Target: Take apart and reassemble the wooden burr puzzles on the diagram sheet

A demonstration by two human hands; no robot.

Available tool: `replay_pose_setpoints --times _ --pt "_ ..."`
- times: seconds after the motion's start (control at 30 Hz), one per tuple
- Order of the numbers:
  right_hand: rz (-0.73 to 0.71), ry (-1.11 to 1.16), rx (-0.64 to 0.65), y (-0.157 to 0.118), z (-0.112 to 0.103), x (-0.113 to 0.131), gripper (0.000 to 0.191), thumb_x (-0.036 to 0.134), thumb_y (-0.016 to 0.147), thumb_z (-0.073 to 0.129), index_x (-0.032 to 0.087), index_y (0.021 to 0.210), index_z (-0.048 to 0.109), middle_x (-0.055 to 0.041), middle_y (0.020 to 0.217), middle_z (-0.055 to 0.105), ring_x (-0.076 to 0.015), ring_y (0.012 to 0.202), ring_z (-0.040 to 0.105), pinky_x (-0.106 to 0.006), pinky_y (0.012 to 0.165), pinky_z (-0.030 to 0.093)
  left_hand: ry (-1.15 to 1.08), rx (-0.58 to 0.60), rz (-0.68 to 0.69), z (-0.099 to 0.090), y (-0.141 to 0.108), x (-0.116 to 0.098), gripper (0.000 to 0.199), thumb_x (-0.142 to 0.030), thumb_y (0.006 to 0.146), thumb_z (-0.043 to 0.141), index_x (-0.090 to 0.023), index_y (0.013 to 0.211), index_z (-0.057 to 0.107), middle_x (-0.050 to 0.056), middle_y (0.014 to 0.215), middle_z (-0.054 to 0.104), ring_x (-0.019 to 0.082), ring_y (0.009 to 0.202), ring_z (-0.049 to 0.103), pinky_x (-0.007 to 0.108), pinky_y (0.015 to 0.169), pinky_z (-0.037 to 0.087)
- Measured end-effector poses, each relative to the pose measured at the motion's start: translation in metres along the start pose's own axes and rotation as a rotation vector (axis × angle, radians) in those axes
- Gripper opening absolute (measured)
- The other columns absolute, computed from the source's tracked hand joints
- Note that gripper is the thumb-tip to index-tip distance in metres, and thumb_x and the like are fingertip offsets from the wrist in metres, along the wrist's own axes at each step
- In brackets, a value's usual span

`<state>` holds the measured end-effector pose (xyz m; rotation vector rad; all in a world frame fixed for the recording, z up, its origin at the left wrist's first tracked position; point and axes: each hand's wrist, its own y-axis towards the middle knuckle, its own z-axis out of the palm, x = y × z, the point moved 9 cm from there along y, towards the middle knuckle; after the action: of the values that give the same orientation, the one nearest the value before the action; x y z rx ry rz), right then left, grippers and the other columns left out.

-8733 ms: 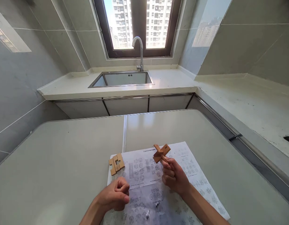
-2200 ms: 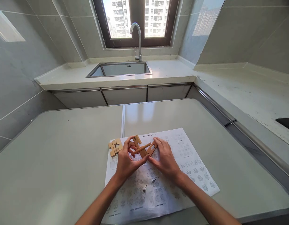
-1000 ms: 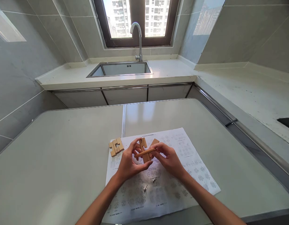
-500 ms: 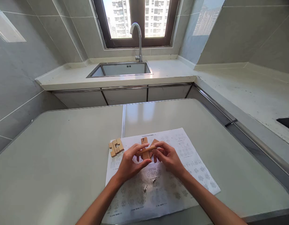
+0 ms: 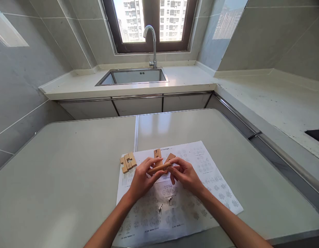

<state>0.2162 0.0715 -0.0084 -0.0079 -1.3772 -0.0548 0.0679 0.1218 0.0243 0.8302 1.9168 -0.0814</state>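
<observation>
Head view showed both hands meeting over a printed sheet (image 5: 185,215) spread on the worktop (image 5: 71,172). The left hand (image 5: 142,176) was partly curled, its fingers and thumb closed about the near-left end of a bar (image 5: 159,168); the right hand (image 5: 187,174) pinched the other end between thumb and fingertips, the remaining fingers loosely bent. Beyond the bar, a numbered block (image 5: 157,153) stood up between the hands, and a tilted block (image 5: 171,157) leaned off to its right, partly behind the right fingers.

By appearance, the work was only partway: these three pieces were gathered in the hands, while a row of blocks (image 5: 128,162), apparently three, lay apart from them over the sheet's far-left corner, side by side and touching. Whether the held pieces were locked or merely crossed could not be told, since the fingers covered where they met.

All the pieces looked like smooth wood, straight-edged; those in the row were paler, with square notches cut into them. The sheet was thin and creased, covered in small diagrams, with ragged tears (image 5: 170,200) near its middle. The worktop was pale, smooth and faintly glossy.
</observation>
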Motion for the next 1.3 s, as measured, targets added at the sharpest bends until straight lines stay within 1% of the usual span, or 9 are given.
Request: replay_pose_setpoints --times 0.17,0.4,0.53,0.63,0.73,0.8,0.9,1.03,1.3 --pt "0.012 0.006 0.007 -0.001 0.000 -0.004 0.030 0.050 0.091 0.078 0.023 0.095 0.066 0.0032 0.068 0.068 -0.0110 0.043 0.058 -0.026 0.044 0.040 -0.013 0.008 0.000 0.001 0.000 0.003 0.041 -0.054 0.100 0.065 -0.025 0.130 0.070 0.005 0.097 0.068 0.020 0.083 0.064 0.032 0.078 0.053" --pt "0.041 -0.001 0.003 -0.002 -0.001 -0.007 0.031 0.048 0.090 0.078 0.021 0.095 0.065 0.0034 0.068 0.067 -0.0087 0.039 0.055 -0.022 0.040 0.034 -0.014 0.011 -0.007 0.001 0.000 0.006 0.043 -0.054 0.100 0.066 -0.023 0.129 0.070 0.005 0.096 0.068 0.019 0.082 0.064 0.031 0.077 0.052" --pt "0.049 0.006 0.019 -0.002 0.000 -0.006 0.030 0.049 0.091 0.077 0.022 0.093 0.064 0.0095 0.050 0.054 -0.0091 0.033 0.049 -0.021 0.037 0.028 -0.002 0.006 -0.013 0.001 0.000 0.005 0.043 -0.054 0.099 0.066 -0.023 0.128 0.071 0.004 0.096 0.070 0.019 0.082 0.064 0.031 0.077 0.052" --pt "0.065 0.011 0.042 -0.003 0.002 -0.008 0.032 0.050 0.091 0.077 0.021 0.094 0.063 0.0113 0.042 0.049 -0.0097 0.031 0.046 -0.021 0.037 0.026 -0.004 0.002 -0.025 0.000 0.000 0.005 0.043 -0.057 0.097 0.068 -0.022 0.121 0.071 0.006 0.100 0.073 0.019 0.081 0.066 0.031 0.075 0.053" --pt "0.089 0.024 0.052 -0.004 0.002 -0.011 0.033 0.051 0.090 0.077 0.021 0.094 0.062 0.0107 0.040 0.050 -0.0096 0.030 0.044 -0.021 0.036 0.024 -0.013 -0.014 -0.026 -0.002 0.001 0.005 0.041 -0.058 0.095 0.070 -0.020 0.112 0.071 0.006 0.100 0.074 0.019 0.082 0.067 0.031 0.074 0.053" --pt "0.097 0.036 0.057 -0.004 0.003 -0.011 0.034 0.051 0.090 0.077 0.022 0.094 0.061 0.0104 0.040 0.051 -0.0095 0.030 0.044 -0.021 0.037 0.023 -0.017 -0.019 -0.022 -0.002 0.001 0.004 0.040 -0.057 0.095 0.069 -0.021 0.111 0.070 0.006 0.099 0.074 0.019 0.083 0.067 0.031 0.074 0.054" --pt "0.089 0.059 0.064 -0.004 0.004 -0.011 0.034 0.051 0.090 0.078 0.022 0.094 0.061 0.0108 0.041 0.051 -0.0089 0.031 0.043 -0.021 0.037 0.024 -0.022 -0.017 -0.025 -0.002 0.002 0.005 0.038 -0.055 0.095 0.069 -0.021 0.111 0.069 0.006 0.099 0.074 0.019 0.085 0.067 0.031 0.074 0.054" --pt "0.035 0.071 0.046 -0.003 0.004 -0.008 0.032 0.048 0.090 0.078 0.021 0.093 0.062 0.0095 0.049 0.053 -0.0084 0.038 0.045 -0.021 0.042 0.029 -0.013 -0.020 -0.026 -0.002 0.002 0.007 0.039 -0.056 0.095 0.069 -0.020 0.111 0.069 0.006 0.098 0.073 0.020 0.084 0.067 0.032 0.075 0.053" --pt "0.012 0.017 0.016 -0.003 0.001 -0.008 0.029 0.047 0.092 0.077 0.022 0.094 0.064 0.0072 0.056 0.055 -0.0097 0.046 0.051 -0.024 0.048 0.032 -0.027 -0.002 -0.020 0.000 0.004 0.001 0.037 -0.054 0.098 0.066 -0.021 0.113 0.069 0.007 0.103 0.073 0.019 0.085 0.065 0.032 0.077 0.051"
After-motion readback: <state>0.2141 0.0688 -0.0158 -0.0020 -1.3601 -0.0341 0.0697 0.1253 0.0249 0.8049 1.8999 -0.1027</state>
